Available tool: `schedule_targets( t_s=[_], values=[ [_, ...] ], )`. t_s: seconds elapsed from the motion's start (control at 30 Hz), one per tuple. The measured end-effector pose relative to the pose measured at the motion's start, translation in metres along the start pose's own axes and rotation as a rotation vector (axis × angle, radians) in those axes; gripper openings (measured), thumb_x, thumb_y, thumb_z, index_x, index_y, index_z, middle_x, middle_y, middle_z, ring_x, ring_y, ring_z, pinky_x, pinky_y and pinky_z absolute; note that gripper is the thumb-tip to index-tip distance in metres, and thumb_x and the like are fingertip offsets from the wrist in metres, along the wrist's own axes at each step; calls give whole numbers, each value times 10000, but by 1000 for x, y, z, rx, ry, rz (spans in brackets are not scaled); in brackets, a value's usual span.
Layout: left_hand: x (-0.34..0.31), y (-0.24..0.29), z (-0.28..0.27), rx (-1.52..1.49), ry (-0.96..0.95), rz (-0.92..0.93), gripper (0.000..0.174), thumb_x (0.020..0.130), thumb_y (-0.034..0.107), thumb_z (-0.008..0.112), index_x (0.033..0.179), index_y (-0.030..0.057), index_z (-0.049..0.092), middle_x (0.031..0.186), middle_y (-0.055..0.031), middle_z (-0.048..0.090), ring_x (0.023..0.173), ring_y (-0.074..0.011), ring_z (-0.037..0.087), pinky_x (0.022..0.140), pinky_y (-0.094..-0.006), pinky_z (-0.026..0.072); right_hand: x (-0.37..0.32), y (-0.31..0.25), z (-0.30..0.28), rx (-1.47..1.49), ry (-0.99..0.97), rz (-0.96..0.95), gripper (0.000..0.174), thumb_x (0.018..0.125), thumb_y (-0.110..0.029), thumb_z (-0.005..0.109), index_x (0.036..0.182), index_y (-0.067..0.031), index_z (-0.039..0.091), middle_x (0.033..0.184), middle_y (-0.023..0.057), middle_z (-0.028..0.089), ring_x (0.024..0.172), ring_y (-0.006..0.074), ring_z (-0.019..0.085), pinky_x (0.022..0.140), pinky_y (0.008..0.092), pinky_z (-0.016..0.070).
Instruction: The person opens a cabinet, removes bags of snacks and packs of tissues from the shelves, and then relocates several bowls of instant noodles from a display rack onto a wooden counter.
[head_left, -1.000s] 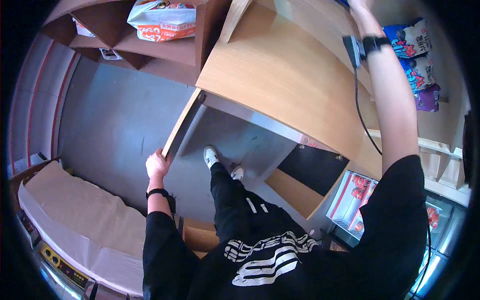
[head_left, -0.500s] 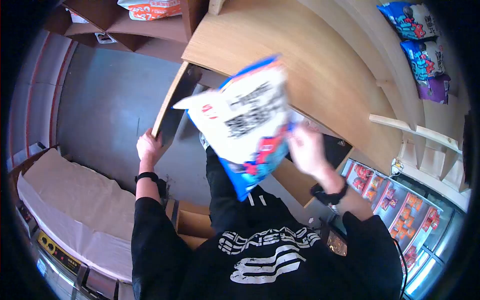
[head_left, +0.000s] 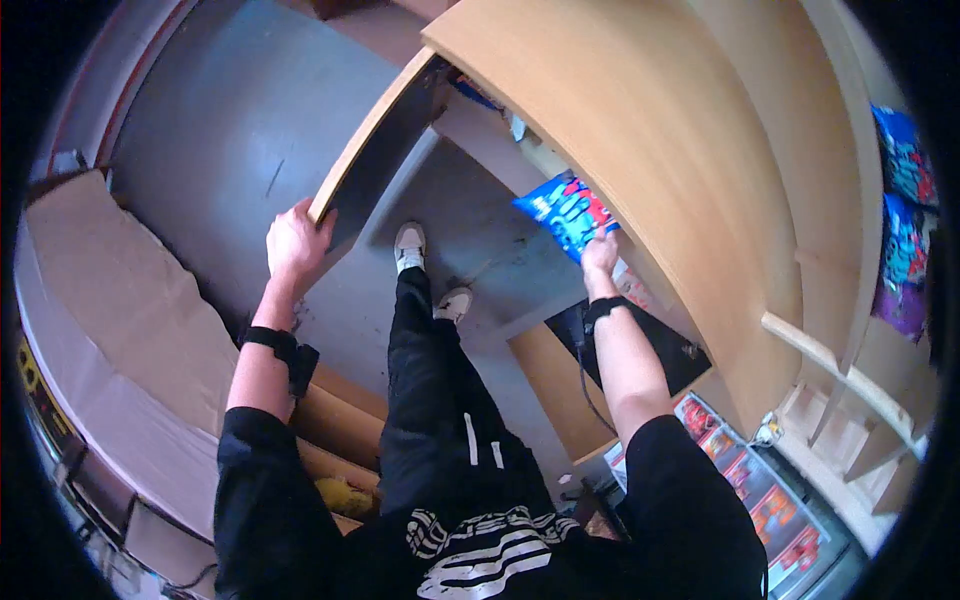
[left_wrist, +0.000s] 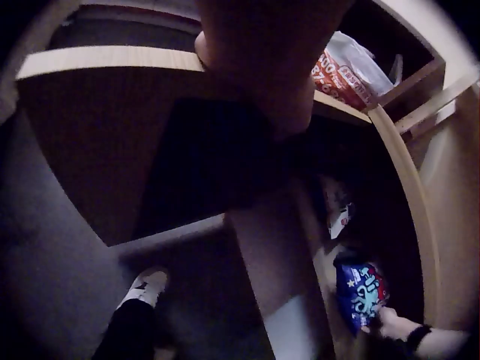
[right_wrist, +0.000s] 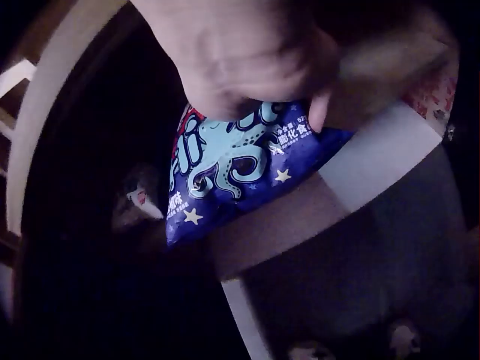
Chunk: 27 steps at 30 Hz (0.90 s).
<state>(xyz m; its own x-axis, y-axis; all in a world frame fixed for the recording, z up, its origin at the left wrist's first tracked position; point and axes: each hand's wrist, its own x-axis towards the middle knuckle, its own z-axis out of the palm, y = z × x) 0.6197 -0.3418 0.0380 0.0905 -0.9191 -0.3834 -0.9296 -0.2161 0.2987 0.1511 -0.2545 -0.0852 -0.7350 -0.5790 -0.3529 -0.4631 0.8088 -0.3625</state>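
Observation:
My left hand (head_left: pixel 298 242) grips the free edge of a wooden cabinet door (head_left: pixel 372 128), which stands swung out from the counter. In the left wrist view that hand is dark, over the door's top edge. My right hand (head_left: pixel 600 252) pinches a blue snack bag (head_left: pixel 562 212) by its near end, at the opening under the wooden counter top. A light blue octopus and yellow stars show on the bag (right_wrist: pixel 232 161) in the right wrist view. Inside the dark cabinet, a white packet (left_wrist: pixel 339 217) lies beyond the bag.
The pale counter top (head_left: pixel 620 110) curves over the cabinet. More blue snack bags (head_left: pixel 905 240) sit on a shelf at the far right. A cloth-covered case (head_left: pixel 140 300) stands at the left, and a cooler with red and orange packs (head_left: pixel 755 490) at the lower right.
My right hand has come down from the upper right shelf area with the snack bag, then across to the cabinet opening. My left hand stays on the door edge; the head view has shifted.

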Motion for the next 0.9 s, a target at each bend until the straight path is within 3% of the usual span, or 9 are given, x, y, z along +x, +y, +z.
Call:
schedule_targets(
  t_s=[0.1,0.23,0.4,0.47,0.5,0.63,0.73,0.77,0.9],
  values=[
    [4,-1,-1,4,29,-2,311,847,370,612,877,60,626,763,-180,653,775,-361,638,736,-447,510,40,-15,17,-44,117,-17,505,962,-358,397,1260,37,495,1210,258,556,1152,378,524,970,436,416],
    [-3,6,-1,-9,19,-30,305,854,355,602,868,51,622,760,-186,649,772,-370,634,745,-452,504,81,7,47,182,-2,132,583,938,-452,471,1357,-50,420,1396,105,445,1216,273,493,979,406,411],
    [3,-3,2,12,5,-40,326,845,364,628,972,66,657,736,-192,642,739,-377,632,708,-451,502,89,16,72,488,-270,313,840,884,-608,466,1487,-168,79,1497,106,265,1294,414,347,986,559,362],
    [1,1,3,-6,21,-14,315,849,350,626,972,61,655,729,-192,639,739,-378,630,713,-448,500,86,6,74,699,-341,591,828,853,-667,456,1477,-229,134,1517,137,176,1292,449,318,984,537,389],
    [-1,2,3,5,40,3,311,849,343,626,976,61,655,724,-191,638,741,-377,629,719,-446,499,81,1,72,773,-362,599,694,903,-593,437,1449,-243,192,1530,143,102,1299,415,320,952,507,436],
    [-2,-2,5,-1,42,3,309,849,345,626,968,62,656,723,-190,639,742,-379,627,716,-449,498,79,11,89,822,-358,465,569,967,-461,406,1443,-228,199,1515,149,165,1292,389,342,914,472,482],
    [1,-4,4,-20,34,-2,302,851,342,621,944,56,650,726,-192,638,743,-382,625,712,-452,497,80,20,93,654,-195,374,430,999,-307,383,1395,-163,301,1381,119,401,1178,284,485,832,394,540],
    [2,-3,4,3,19,-12,296,846,343,615,923,59,646,746,-180,650,755,-366,636,728,-447,506,63,15,90,721,-69,353,407,998,-272,387,1364,-98,355,1364,94,414,1171,252,490,834,383,535],
    [2,-1,1,16,-25,-42,287,839,342,611,901,63,641,765,-166,663,768,-347,650,745,-437,519,-4,46,72,509,-41,156,360,1005,-194,360,1354,-106,377,1328,86,440,1132,240,498,830,418,505]
  ],
)
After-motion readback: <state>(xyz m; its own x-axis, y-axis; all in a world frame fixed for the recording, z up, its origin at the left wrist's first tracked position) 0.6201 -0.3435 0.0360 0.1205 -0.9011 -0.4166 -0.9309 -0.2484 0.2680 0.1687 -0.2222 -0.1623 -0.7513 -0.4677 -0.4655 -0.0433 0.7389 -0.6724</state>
